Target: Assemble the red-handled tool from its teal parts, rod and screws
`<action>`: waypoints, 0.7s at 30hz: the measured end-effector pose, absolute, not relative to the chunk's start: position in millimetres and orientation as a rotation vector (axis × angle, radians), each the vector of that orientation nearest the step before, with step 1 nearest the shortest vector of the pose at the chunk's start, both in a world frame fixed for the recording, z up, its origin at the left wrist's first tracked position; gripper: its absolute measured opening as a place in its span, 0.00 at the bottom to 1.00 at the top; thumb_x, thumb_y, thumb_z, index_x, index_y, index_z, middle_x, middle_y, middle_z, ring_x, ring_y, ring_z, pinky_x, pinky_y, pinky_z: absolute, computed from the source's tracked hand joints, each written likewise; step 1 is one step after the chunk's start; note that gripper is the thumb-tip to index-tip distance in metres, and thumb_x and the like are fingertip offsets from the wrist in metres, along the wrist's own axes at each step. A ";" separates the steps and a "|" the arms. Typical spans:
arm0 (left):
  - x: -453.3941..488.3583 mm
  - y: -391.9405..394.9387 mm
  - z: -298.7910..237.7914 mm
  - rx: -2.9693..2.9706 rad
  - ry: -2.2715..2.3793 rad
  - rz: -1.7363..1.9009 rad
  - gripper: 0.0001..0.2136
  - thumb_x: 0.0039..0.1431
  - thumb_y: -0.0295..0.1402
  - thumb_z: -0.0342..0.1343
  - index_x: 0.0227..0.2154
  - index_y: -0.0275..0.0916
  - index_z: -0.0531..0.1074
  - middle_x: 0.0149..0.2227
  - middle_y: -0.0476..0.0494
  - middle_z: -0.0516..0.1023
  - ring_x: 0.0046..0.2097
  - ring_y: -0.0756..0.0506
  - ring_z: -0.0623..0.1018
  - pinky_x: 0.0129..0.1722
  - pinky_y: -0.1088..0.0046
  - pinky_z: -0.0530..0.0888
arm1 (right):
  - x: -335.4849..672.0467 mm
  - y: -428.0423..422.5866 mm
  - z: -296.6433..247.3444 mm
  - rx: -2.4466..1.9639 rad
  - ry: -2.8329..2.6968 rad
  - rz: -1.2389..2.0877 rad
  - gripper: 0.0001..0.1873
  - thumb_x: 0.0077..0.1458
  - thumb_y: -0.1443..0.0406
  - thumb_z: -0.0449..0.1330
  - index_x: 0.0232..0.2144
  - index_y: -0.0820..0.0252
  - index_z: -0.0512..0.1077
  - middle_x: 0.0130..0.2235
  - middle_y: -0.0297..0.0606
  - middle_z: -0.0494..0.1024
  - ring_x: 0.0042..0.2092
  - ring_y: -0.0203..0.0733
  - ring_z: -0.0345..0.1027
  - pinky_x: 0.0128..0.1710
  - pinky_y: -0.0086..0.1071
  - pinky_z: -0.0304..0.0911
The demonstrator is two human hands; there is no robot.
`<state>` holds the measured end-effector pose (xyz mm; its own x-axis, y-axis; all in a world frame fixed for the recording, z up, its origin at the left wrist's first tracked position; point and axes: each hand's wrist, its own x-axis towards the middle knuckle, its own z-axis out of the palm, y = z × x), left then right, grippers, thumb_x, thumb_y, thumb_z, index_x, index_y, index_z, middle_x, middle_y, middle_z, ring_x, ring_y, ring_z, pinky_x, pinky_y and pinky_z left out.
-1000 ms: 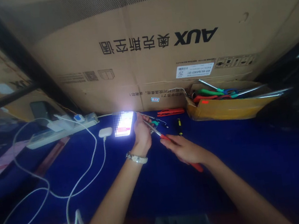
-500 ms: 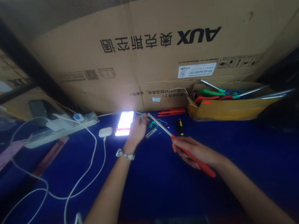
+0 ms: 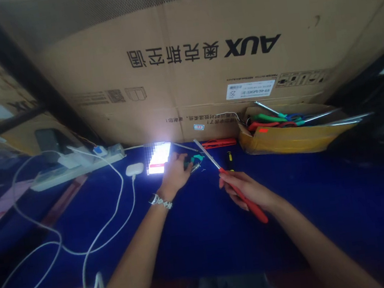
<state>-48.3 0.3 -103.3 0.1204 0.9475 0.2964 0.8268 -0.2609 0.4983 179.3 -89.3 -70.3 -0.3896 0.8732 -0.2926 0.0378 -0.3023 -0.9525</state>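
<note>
My right hand (image 3: 245, 190) is closed around the red handle of a long screwdriver (image 3: 230, 182), whose steel shaft points up and left over the blue cloth. My left hand (image 3: 174, 170), with a watch at the wrist, lies on the cloth beside a lit phone (image 3: 159, 158). Its fingers reach toward small teal and metal parts (image 3: 196, 160); whether they grip any of these is unclear.
A huge cardboard box (image 3: 201, 53) walls off the back. A small carton of screwdrivers (image 3: 283, 136) stands at right. A red tool (image 3: 218, 143) and a yellow-black screwdriver (image 3: 229, 157) lie near it. A power strip (image 3: 74, 166) and white cables (image 3: 93, 232) occupy the left.
My right hand has drawn the red screwdriver away from my left hand to the right, its tip now lifted. My left hand has settled flat by the phone.
</note>
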 end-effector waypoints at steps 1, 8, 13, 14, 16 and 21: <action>-47.0 -1.4 -100.5 2.214 1.792 0.826 0.14 0.62 0.35 0.58 0.49 0.37 0.77 0.47 0.34 0.74 0.51 0.33 0.74 0.54 0.53 0.71 | 178.7 -89.4 -70.6 -1.178 -1.289 1.772 0.22 0.58 0.44 0.60 0.34 0.56 0.66 0.21 0.19 0.56 0.13 0.27 0.50 0.10 0.24 0.49; -18.5 -25.0 -79.7 1.951 1.317 1.326 0.12 0.67 0.41 0.54 0.37 0.39 0.77 0.39 0.41 0.79 0.42 0.42 0.77 0.45 0.64 0.73 | 169.9 -89.1 -74.1 -1.091 -1.221 1.732 0.19 0.53 0.57 0.63 0.41 0.52 0.58 0.22 0.18 0.64 0.16 0.30 0.58 0.14 0.24 0.57; 2.0 -36.8 -83.8 1.436 0.914 1.192 0.19 0.59 0.52 0.61 0.34 0.38 0.78 0.33 0.46 0.79 0.37 0.46 0.77 0.37 0.72 0.72 | 161.6 -70.0 -71.5 -1.062 -1.369 1.536 0.21 0.54 0.56 0.65 0.41 0.52 0.57 0.24 0.19 0.67 0.19 0.32 0.63 0.16 0.26 0.65; 2.8 -36.4 -85.7 1.353 0.887 1.202 0.19 0.57 0.52 0.63 0.34 0.38 0.78 0.32 0.47 0.79 0.36 0.47 0.76 0.36 0.73 0.71 | 160.0 -64.8 -70.2 -1.042 -1.402 1.517 0.22 0.54 0.55 0.66 0.41 0.53 0.58 0.25 0.21 0.69 0.19 0.31 0.64 0.16 0.26 0.65; 1.5 -33.9 -88.7 1.217 0.859 1.249 0.19 0.54 0.51 0.66 0.35 0.38 0.79 0.32 0.48 0.79 0.36 0.48 0.76 0.36 0.74 0.71 | 156.7 -55.3 -68.5 -1.014 -1.437 1.488 0.23 0.52 0.55 0.68 0.40 0.54 0.59 0.29 0.23 0.71 0.19 0.30 0.64 0.15 0.26 0.66; -2.3 -29.5 -87.1 1.031 0.804 1.384 0.19 0.48 0.49 0.71 0.31 0.37 0.80 0.31 0.49 0.78 0.33 0.51 0.74 0.36 0.75 0.72 | 149.4 -46.8 -74.0 -1.101 -1.382 1.403 0.28 0.48 0.51 0.71 0.40 0.55 0.62 0.36 0.30 0.76 0.20 0.32 0.69 0.14 0.28 0.70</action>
